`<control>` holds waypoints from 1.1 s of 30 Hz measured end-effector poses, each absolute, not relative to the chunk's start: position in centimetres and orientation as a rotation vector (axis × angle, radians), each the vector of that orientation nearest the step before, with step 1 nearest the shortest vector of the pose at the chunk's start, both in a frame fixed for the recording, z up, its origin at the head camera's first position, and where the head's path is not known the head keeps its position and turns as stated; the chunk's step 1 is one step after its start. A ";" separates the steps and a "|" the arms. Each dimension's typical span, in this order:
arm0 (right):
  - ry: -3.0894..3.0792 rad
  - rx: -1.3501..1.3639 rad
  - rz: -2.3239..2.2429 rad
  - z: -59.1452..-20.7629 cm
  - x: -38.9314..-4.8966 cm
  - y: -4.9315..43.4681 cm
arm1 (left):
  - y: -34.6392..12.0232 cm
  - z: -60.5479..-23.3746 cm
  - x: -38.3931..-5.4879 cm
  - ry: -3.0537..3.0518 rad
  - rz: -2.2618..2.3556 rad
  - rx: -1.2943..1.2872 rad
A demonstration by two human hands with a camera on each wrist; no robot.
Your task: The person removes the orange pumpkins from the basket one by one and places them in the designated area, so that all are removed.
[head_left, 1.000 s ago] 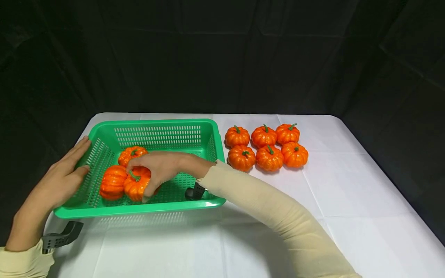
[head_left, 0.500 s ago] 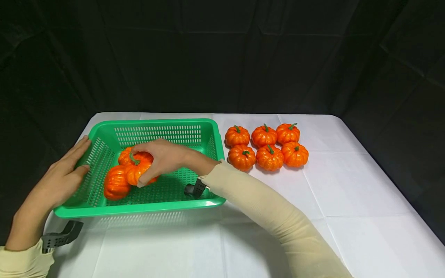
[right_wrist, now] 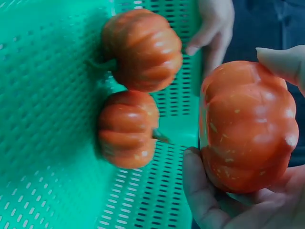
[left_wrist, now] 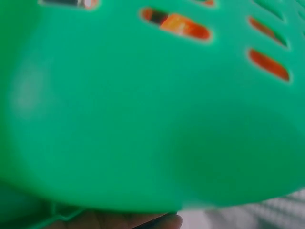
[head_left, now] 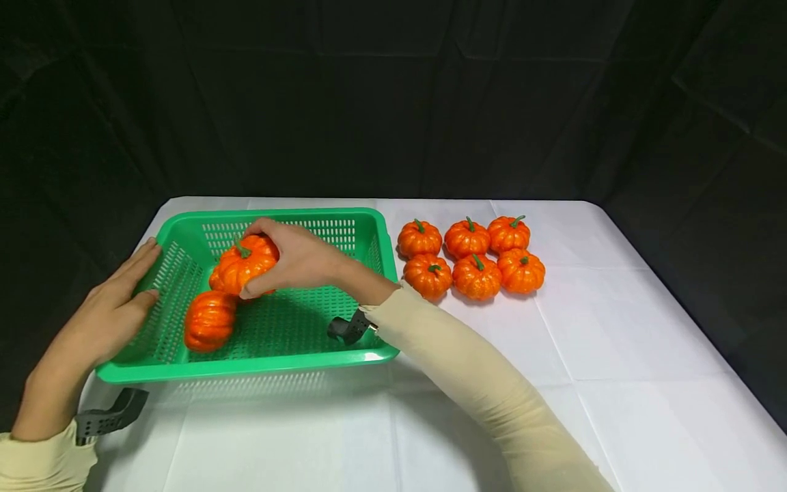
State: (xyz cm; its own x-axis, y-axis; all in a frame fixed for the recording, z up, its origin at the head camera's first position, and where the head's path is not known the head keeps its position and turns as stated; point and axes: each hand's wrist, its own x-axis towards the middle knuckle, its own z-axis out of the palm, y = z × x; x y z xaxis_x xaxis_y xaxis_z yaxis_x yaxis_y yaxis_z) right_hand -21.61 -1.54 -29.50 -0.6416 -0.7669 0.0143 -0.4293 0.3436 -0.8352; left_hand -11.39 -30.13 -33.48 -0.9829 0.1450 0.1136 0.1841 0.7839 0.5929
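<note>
My right hand [head_left: 301,260] grips a small orange pumpkin [head_left: 240,263] with a green stem, holding it up inside the green plastic basket [head_left: 258,370]. In the right wrist view, thumb and fingers wrap the sides of this pumpkin [right_wrist: 248,126]. Two more pumpkins lie in the basket: one on its side [head_left: 209,321] at the front left, and one behind, mostly hidden by the held pumpkin in the head view but plain in the right wrist view [right_wrist: 127,129]. My left hand [head_left: 111,318] rests on the basket's left rim with its fingers straight.
Several pumpkins [head_left: 476,278] stand in two rows on the white-covered table [head_left: 615,328], right of the basket. A black curtain [head_left: 393,102] hangs behind the table. The basket's slotted wall [left_wrist: 119,114] fills most of the left wrist view.
My right hand has lifted the pumpkin from the basket's front and carried it up and back. The pumpkin lying on its side has shifted slightly right. My left hand stays put.
</note>
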 end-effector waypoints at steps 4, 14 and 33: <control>2.177 -1.034 -1.322 -29.0 -21.5 -0.9 | -30.1 -33.4 -11.5 -2.905 -0.974 -0.271; 2.177 -1.034 -1.430 -28.1 -20.0 1.5 | -30.0 -33.6 -11.1 -2.891 -0.974 -0.263; 2.255 -0.937 -1.516 -27.1 -18.4 7.7 | -29.8 -33.7 -11.3 -2.900 -0.965 -0.245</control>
